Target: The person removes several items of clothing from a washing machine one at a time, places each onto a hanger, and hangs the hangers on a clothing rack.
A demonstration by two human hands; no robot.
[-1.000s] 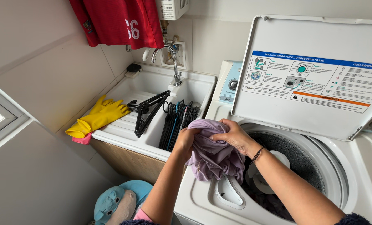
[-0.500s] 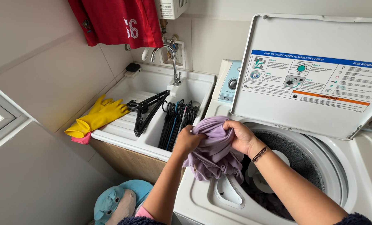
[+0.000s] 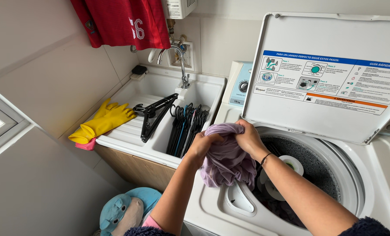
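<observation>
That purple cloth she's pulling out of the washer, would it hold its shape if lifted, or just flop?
Probably flop: the purple cloth bunches and hangs in soft folds below the left hand and right hand. It looks light, held only at its top edge. If it is wet, which I cannot tell, it would be heavier and clingier.

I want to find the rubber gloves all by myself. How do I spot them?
Start at the white laundry sink left of the open washing machine. On its ribbed left ledge, near the wall, lie the rubber gloves, atop something pink. They are bright yellow, unlike the black hangers beside them.
</observation>
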